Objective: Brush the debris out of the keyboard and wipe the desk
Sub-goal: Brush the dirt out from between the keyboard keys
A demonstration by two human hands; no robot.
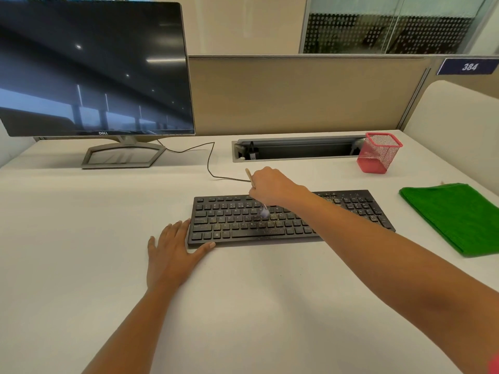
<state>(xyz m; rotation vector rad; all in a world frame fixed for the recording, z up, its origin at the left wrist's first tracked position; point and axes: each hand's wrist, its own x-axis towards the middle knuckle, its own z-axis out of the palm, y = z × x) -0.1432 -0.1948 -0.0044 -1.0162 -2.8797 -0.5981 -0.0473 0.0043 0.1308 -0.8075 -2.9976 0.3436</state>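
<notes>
The black keyboard [237, 225] lies flat near the middle of the white bench [243, 306], its cable [210, 163] running back toward the Dell monitor [91, 68]. The right hand [270, 186] is closed around a small brush [249, 177]. The wooden handle pokes up behind the knuckles, and the pale bristles are down on the middle letter rows, blurred. The left hand [172, 247] lies flat and released on the bench, fingertips against the keyboard's left end and thumb along its front corner, bracing it. Yellowish debris [348, 203] speckles the lower rows, the space bar's edge and, more thickly, the right-hand key block, so I judge the brushing well short of done. Short, light strokes along the gaps between rows, all toward one edge, should carry the crumbs off rather than push them under the keys. The bracing hand need only press sideways so the board does not slide. The right forearm crosses the right-hand keys and may smear grit there, so it is better lifted. The folded green cloth [456, 217] lies at the right, apart from the keyboard and near a red mesh pen cup [378, 153], ready for the wipe.
</notes>
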